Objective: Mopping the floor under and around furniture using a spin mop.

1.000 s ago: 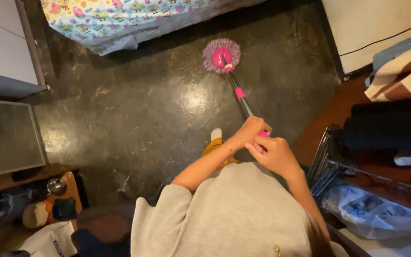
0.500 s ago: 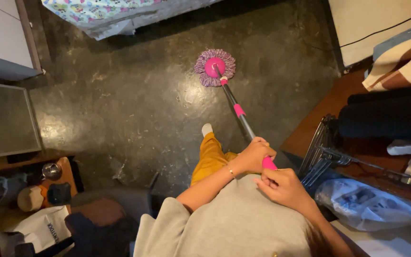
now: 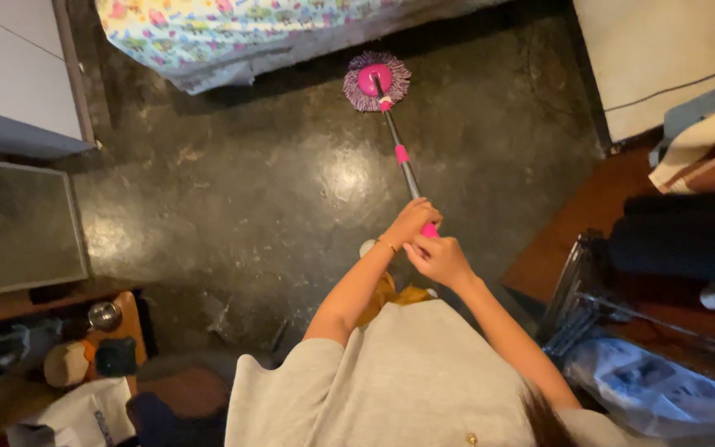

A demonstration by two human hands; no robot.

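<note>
I hold a mop with both hands. Its round purple head with a pink centre (image 3: 376,80) rests on the dark stone floor (image 3: 250,182), close to the bed edge. The metal pole with pink bands (image 3: 402,162) runs back to me. My left hand (image 3: 411,219) grips the pole higher up, and my right hand (image 3: 438,259) is closed around the pink grip just behind it. My grey sleeves and a yellow trouser leg (image 3: 378,291) show below.
A bed with a colourful patterned sheet (image 3: 233,29) lies at the top. A grey cabinet (image 3: 18,215) stands left. A metal rack (image 3: 581,298), plastic bag (image 3: 664,389) and folded cloths (image 3: 697,157) crowd the right. Small items and a bag (image 3: 76,364) sit lower left.
The mop head has been pushed forward, away from me toward the bed edge. Both arms have stretched out along with the pole.
</note>
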